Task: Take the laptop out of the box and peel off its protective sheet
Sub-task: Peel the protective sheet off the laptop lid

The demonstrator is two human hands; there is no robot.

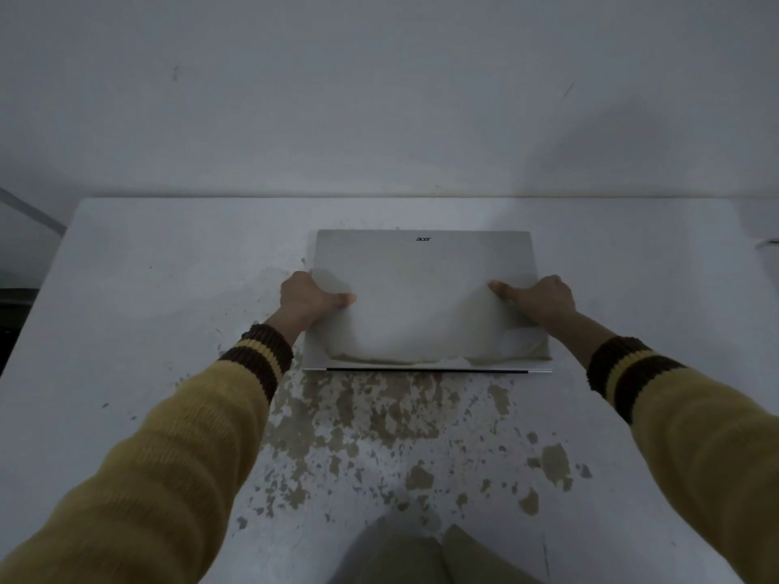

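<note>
Sleeves [139,469] cut off; hands apparently clutch sheet [417,314] (laptop [379,246] half-hidden).

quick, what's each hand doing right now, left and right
Left hand: closed, gripping the left edge of the protective sheet on the laptop.
Right hand: closed, gripping the sheet's right edge.
</note>
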